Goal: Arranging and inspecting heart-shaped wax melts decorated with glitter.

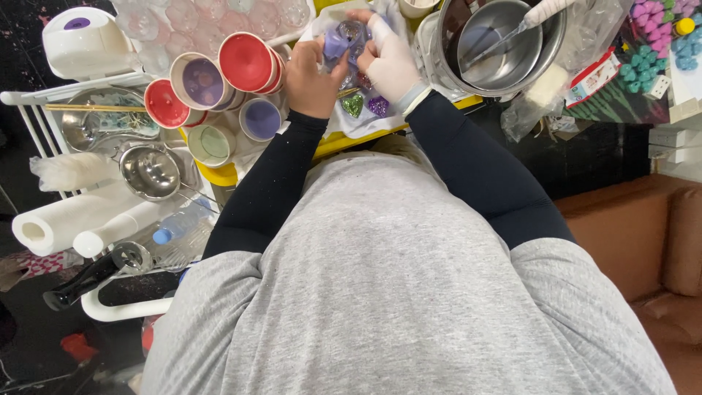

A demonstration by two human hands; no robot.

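Where the rack stands at far left: paper roll [55, 222], soft white cylinder; steel ladle [150, 172], shiny round bowl. Beside it, round cups [219, 80], red and cream rims, lilac and pale green inside. Left hand [313, 73], bare, pinching a small lilac mould [342, 38] over white cloth [365, 121]. Right hand [391, 62], white-gloved, gripping the same mould. Glittery hearts [365, 106], green and purple, lie below. Steel pot [501, 47], smooth, round. Red-and-white packet [594, 77], flat, at right.
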